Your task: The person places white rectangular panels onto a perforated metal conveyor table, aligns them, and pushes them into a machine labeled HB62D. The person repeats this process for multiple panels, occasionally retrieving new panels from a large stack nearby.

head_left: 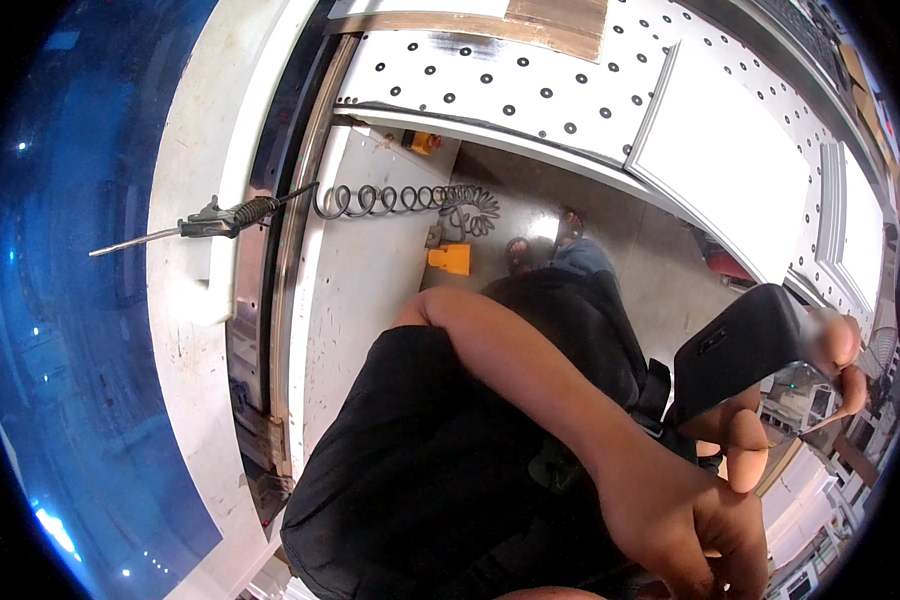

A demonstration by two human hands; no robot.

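At the right, a black smartphone (735, 345) is held up by my right hand (745, 450), whose fingers curl around its lower edge and far side. My left arm crosses in front of my black-clothed torso. Below the phone is my left hand (685, 530), its fingers bent inward; whatever they may hold is hidden. A dark strap with a buckle (654, 395) shows between my left forearm and the phone.
A blow gun (225, 217) with a coiled hose (390, 200) lies across the machine's white ledge on the left. White panels (720, 160) rest on a dotted white table (515, 90). A yellow pedal-like box (450, 260) sits low near my feet.
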